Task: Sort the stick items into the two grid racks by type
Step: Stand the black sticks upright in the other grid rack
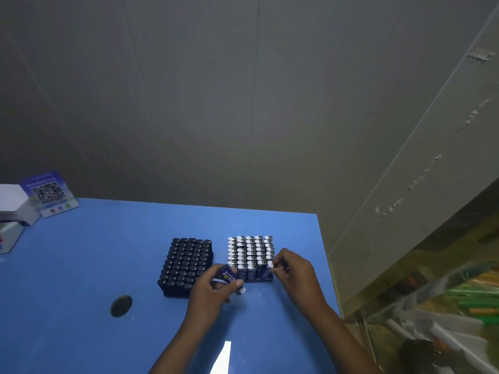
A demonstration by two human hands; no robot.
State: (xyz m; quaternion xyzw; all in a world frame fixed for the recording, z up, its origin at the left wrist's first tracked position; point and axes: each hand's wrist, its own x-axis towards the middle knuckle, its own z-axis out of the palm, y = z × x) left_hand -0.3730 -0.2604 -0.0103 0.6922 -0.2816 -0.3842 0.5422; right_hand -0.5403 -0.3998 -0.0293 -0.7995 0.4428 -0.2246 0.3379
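Note:
Two grid racks stand side by side on the blue table [108,252]. The left rack [186,265] is filled with black-topped sticks. White-capped blue sticks fill the right rack [251,256]. My left hand [213,288] holds one loose blue stick [231,276] with a white cap, tilted, just in front of the right rack's near left corner. My right hand [293,268] pinches the white cap of a stick [270,264] standing at the right rack's near right corner.
A dark round hole [121,305] lies in the table left of my arms. White boxes [13,209] and a QR-code card [50,194] stand at the far left corner. The table's right edge runs close beside the right rack, with cluttered shelving [445,306] beyond.

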